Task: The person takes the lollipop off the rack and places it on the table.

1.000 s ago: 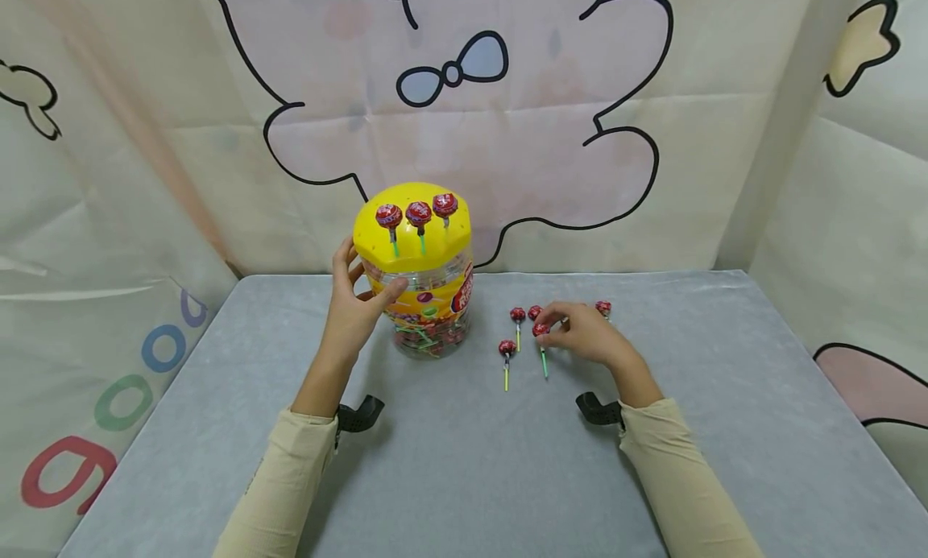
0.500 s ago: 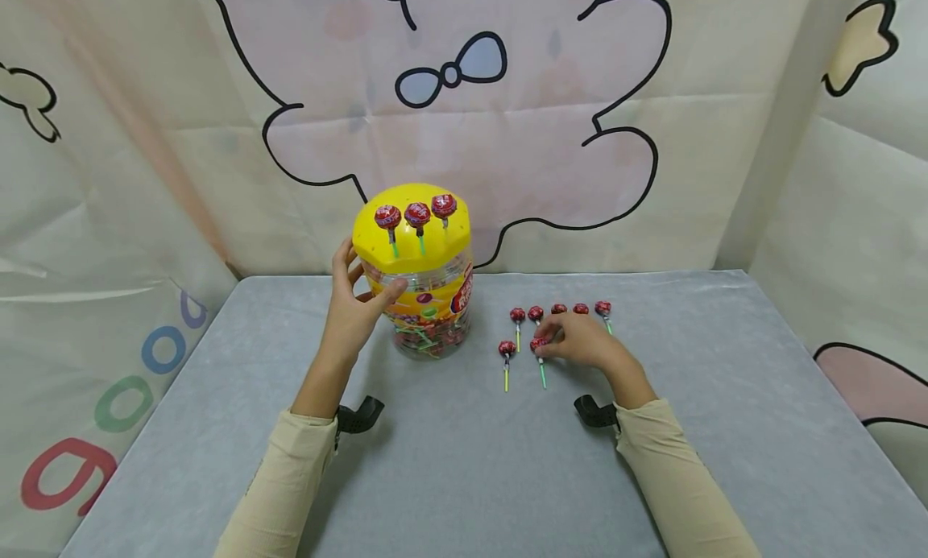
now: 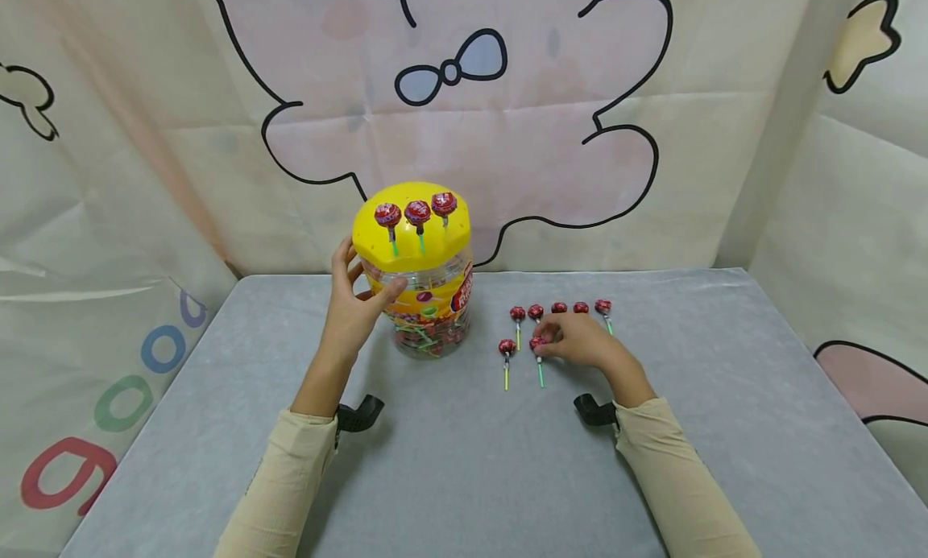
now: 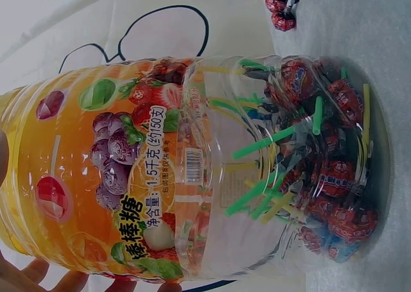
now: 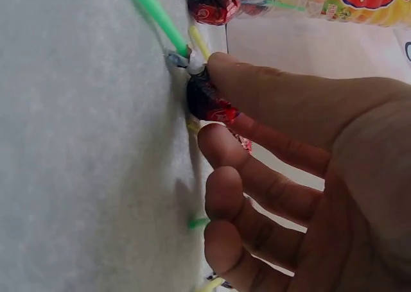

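Note:
My left hand (image 3: 351, 312) grips a clear jar (image 3: 435, 336) near its yellow lid (image 3: 377, 244), thumb in front. Three red-wrapped lollipops (image 3: 417, 213) show on top of the lid. Through the wall, the left wrist view shows many lollipops with green and yellow sticks inside, below a fruit-printed label (image 4: 115, 157). My right hand (image 3: 580, 339) pinches the red head of a green-stick lollipop (image 5: 205, 99) at the table surface, between thumb and fingers. Just left of it lies a yellow-stick lollipop (image 3: 506, 357).
Behind the right hand runs a row of several lollipops, from one with a yellow stick (image 3: 517, 316) to one with a green stick (image 3: 603, 308); the hand hides some sticks. A grey cloth covers the table (image 3: 478, 477). Printed curtains (image 3: 551, 163) stand at the back and sides.
The right hand has moved slightly left and toward me with the green-stick lollipop, then barely moved over the last half second. The left hand and jar have stayed put.

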`<move>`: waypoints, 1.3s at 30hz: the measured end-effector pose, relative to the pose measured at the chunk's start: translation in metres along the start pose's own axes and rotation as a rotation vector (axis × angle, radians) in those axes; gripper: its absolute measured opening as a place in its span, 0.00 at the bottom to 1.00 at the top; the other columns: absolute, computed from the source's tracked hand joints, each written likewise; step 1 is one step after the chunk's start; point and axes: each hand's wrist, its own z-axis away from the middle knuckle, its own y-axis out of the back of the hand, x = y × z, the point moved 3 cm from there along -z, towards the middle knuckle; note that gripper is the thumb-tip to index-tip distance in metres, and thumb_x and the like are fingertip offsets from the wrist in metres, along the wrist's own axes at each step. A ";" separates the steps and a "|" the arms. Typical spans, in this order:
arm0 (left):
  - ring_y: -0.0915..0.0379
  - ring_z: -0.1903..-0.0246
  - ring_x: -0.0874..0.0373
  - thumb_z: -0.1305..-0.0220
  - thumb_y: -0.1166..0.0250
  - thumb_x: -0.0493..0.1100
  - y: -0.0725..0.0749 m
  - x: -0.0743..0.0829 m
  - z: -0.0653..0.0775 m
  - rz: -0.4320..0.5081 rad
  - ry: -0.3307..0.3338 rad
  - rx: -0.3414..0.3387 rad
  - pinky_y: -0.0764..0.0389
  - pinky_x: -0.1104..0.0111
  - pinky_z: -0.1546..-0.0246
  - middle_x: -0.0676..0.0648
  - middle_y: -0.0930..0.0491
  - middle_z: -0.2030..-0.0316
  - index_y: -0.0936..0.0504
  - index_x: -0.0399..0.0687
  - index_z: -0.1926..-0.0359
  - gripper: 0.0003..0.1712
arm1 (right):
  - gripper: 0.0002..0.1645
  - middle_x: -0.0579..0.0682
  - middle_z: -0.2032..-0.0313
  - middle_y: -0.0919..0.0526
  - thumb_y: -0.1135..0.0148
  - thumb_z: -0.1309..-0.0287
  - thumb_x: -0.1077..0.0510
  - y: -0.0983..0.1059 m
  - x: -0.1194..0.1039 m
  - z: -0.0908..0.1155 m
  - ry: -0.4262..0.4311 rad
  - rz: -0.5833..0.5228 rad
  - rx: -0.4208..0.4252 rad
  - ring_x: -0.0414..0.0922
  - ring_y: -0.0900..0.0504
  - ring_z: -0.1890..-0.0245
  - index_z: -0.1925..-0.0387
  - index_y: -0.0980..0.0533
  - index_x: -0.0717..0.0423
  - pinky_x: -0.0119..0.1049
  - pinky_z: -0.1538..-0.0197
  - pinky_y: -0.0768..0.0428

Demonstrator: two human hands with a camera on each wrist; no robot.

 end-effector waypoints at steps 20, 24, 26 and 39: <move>0.50 0.25 0.51 0.34 0.34 0.45 0.007 0.002 -0.004 0.063 -0.108 -0.016 0.41 0.49 0.29 0.53 0.52 0.23 0.49 0.66 0.24 0.45 | 0.38 0.47 0.28 0.35 0.38 0.33 0.52 0.041 -0.112 0.025 0.363 -0.493 0.220 0.51 0.28 0.33 0.26 0.41 0.40 0.53 0.36 0.24; 0.49 0.25 0.53 0.34 0.34 0.42 0.009 0.001 -0.003 0.083 -0.165 0.016 0.43 0.50 0.27 0.54 0.49 0.23 0.47 0.66 0.24 0.44 | 0.41 0.48 0.25 0.42 0.38 0.33 0.56 0.034 -0.128 0.018 0.408 -0.524 0.197 0.53 0.32 0.29 0.24 0.44 0.40 0.55 0.35 0.25; 0.48 0.25 0.52 0.34 0.34 0.42 0.010 0.000 -0.002 0.086 -0.167 0.029 0.43 0.50 0.27 0.54 0.49 0.24 0.46 0.66 0.24 0.44 | 0.42 0.49 0.25 0.43 0.38 0.33 0.57 0.029 -0.131 0.016 0.419 -0.523 0.181 0.54 0.33 0.29 0.24 0.45 0.39 0.56 0.35 0.26; 0.41 0.30 0.56 0.38 0.29 0.49 -0.002 0.007 0.007 0.084 -0.142 0.162 0.38 0.52 0.32 0.55 0.43 0.27 0.41 0.62 0.26 0.43 | 0.46 0.43 0.22 0.50 0.38 0.33 0.55 0.021 -0.123 0.008 0.414 -0.555 0.175 0.56 0.32 0.29 0.23 0.51 0.32 0.55 0.32 0.29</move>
